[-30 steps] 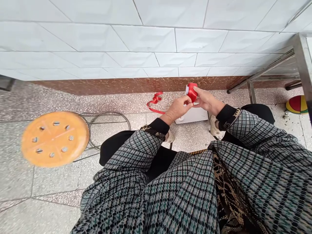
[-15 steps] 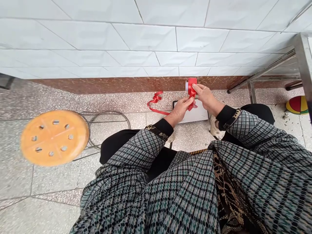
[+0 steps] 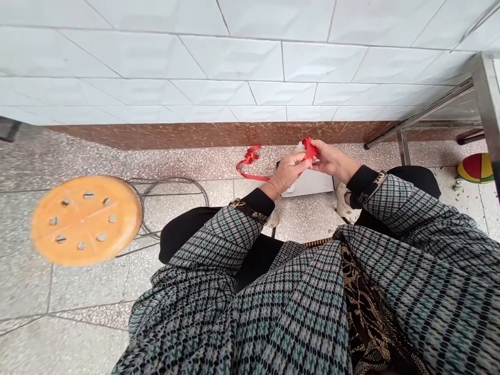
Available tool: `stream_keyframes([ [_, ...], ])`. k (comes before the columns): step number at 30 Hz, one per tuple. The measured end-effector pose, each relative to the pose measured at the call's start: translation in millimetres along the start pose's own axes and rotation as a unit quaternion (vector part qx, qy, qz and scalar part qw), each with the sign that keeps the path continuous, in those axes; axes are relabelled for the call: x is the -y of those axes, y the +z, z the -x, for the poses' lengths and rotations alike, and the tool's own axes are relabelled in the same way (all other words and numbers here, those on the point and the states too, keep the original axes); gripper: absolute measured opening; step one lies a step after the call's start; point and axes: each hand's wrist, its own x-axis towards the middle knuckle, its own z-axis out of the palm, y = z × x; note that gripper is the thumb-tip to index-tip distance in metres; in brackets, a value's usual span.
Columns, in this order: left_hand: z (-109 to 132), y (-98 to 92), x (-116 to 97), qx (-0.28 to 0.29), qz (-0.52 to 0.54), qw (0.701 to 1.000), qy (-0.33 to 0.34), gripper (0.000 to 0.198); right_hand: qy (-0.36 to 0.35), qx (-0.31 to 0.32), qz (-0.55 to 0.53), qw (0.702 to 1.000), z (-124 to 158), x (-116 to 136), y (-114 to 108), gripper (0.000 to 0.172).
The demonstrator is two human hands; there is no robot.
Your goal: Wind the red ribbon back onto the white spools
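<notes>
Both hands meet around a spool of red ribbon [image 3: 310, 149], with a bit of its pale side showing at the left. My left hand [image 3: 288, 171] is closed, its thumb and fingers pinching the ribbon at the spool's lower left. From the other side my right hand [image 3: 331, 159] grips the spool with bent fingers. A loose red ribbon tail [image 3: 249, 160] runs left from under my left hand to the floor and ends in curls near the wall. Below the hands lies a white board with a dark edge [image 3: 312, 185], partly covered by them.
An orange round stool [image 3: 88, 221] with holes and wire legs is at the left. At the right are a metal table frame [image 3: 484, 94] and a coloured ball [image 3: 476, 167] on the floor. Ahead rises a white tiled wall [image 3: 242, 57].
The spool has come down slightly and turned in my hands. My left hand has moved up against it, and my right hand now grips lower on its side.
</notes>
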Motion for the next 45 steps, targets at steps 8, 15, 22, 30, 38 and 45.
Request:
stream_keyframes([
  [8, -3.1, 13.7, 12.8, 0.012, 0.016, 0.993, -0.114, 0.027, 0.057, -0.003, 0.01, 0.998, 0.6, 10.7, -3.6, 0.023],
  [15, -2.0, 6.8, 17.5, -0.027, -0.075, 0.99, -0.112, 0.031, 0.082, 0.051, 0.014, 0.995, 5.4, 17.9, -7.4, 0.015],
  [22, -0.9, 5.6, 25.6, -0.047, -0.054, 0.987, -0.146, 0.039, 0.067, 0.055, 0.018, 0.996, 5.5, 21.2, -12.9, 0.013],
  [30, -11.1, -3.2, 42.6, -0.178, -0.134, 0.972, 0.077, 0.09, 0.061, 0.074, 0.051, 0.994, 6.8, 27.3, -18.4, 0.017],
  [38, -16.9, -16.8, 34.4, -0.041, -0.081, 0.988, 0.125, 0.101, 0.078, 0.128, 0.056, 0.987, 19.8, 25.3, -15.7, 0.029],
  [45, -19.5, -2.9, 30.5, -0.16, 0.104, 0.982, -0.005, 0.063, -0.092, 0.161, 0.075, 0.98, 30.1, 5.2, -11.2, 0.055],
])
